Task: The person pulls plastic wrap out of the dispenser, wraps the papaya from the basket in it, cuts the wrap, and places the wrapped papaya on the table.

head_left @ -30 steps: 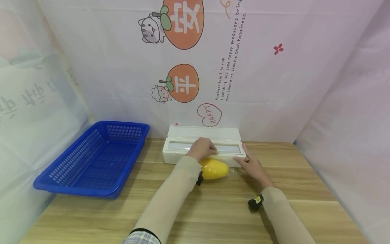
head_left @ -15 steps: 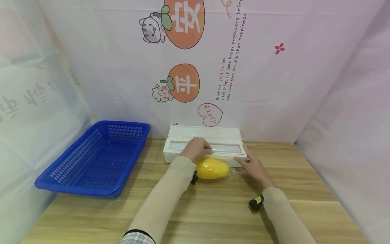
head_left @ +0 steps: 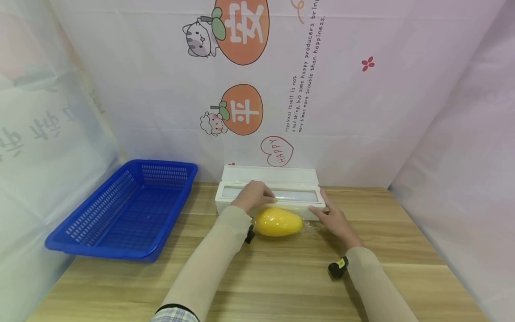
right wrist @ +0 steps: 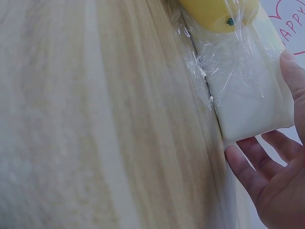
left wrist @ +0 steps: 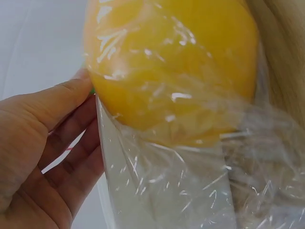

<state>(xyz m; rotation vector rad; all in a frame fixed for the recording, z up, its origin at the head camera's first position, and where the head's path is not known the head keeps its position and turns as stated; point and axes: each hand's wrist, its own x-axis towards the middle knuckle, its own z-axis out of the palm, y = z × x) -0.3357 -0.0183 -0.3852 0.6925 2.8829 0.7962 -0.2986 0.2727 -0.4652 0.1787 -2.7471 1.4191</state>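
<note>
A white cling film dispenser (head_left: pixel 226 207) lies against the back wall, its lid (head_left: pixel 270 174) raised. In front of it rests a yellow mango-shaped fruit (head_left: pixel 278 222), draped in clear cling film (left wrist: pixel 167 186). My left hand (head_left: pixel 253 197) reaches over the fruit to the dispenser's front top edge. Thumb and forefinger pinch a small slide cutter there, mostly hidden; a bit of green shows at the thumb tip in the left wrist view. My right hand (head_left: pixel 335 221) grips the dispenser's right end, thumb and fingers spread about its corners.
A blue plastic basket (head_left: pixel 100 253) stands on the left of the wooden table (head_left: pixel 306 290). Printed white sheets (head_left: pixel 346 112) hang close behind the dispenser and along both sides. Loose film lies by the fruit's right end.
My left hand has slid left along the dispenser's front edge, uncovering more of the yellow fruit. My right hand has stayed at the right end.
</note>
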